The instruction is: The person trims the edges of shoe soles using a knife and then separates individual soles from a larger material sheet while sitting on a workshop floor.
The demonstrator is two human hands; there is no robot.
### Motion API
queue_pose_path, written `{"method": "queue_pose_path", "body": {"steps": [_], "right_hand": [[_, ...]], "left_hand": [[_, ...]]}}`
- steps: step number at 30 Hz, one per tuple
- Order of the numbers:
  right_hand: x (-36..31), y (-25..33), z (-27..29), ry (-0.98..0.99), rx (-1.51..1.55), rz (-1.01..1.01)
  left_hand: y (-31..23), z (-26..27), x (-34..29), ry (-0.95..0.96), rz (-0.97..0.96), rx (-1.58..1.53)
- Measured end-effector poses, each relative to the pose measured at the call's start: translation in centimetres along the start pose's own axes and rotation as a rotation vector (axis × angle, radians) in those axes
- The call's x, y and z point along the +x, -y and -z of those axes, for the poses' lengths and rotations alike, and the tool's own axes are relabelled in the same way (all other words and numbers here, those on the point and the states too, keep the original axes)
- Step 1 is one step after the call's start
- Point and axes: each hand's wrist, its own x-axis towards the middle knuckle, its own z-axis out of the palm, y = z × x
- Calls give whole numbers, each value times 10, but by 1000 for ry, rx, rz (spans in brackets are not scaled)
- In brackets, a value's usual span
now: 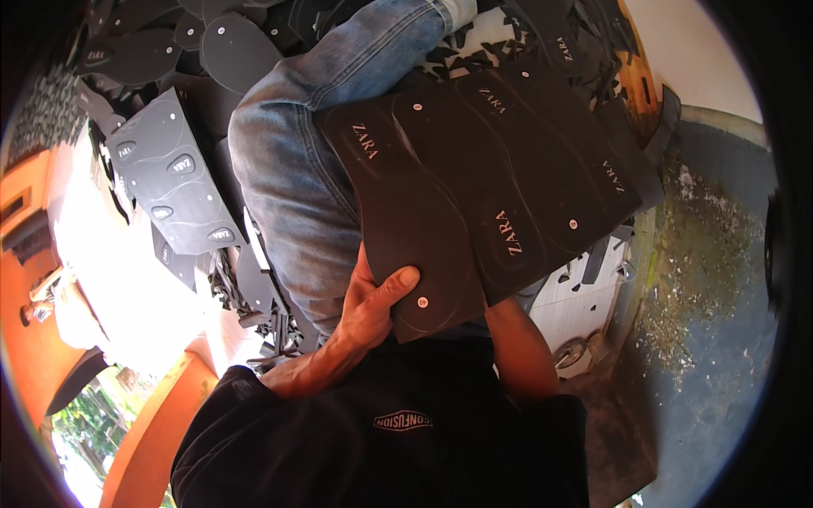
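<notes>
Across my lap lies a black foam sheet (pixel 525 169) with raised sole outlines and pale print. My left hand (pixel 377 300) grips its near left part, thumb pressed on top beside a small round white sticker, fingers underneath. That strip, a sole-shaped piece (pixel 415 245), is parted from the rest of the sheet by a slit at the near edge. My right forearm (pixel 521 351) reaches under the sheet next to this slit. The right hand itself is hidden, and so is anything in it. My bent denim-covered leg (pixel 288 169) lies beneath and left of the sheet.
More printed sole sheets (pixel 174 173) lean to the left, in bright light. Loose black soles (pixel 241 51) pile up at the far left. Dark offcuts (pixel 271 326) litter the floor tiles. A wall (pixel 703 51) borders the far right. Another person (pixel 51 296) is at the left edge.
</notes>
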Motion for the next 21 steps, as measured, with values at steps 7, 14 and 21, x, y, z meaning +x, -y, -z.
{"method": "queue_pose_path", "body": {"steps": [7, 14, 21], "right_hand": [[-3, 9, -21, -71, -25, -83], [1, 11, -35, -117, -32, -109], [3, 14, -40, -133, -45, -128]], "left_hand": [[0, 2, 0, 0, 16, 6], [2, 4, 0, -10, 16, -4], [2, 6, 0, -31, 27, -35]]}}
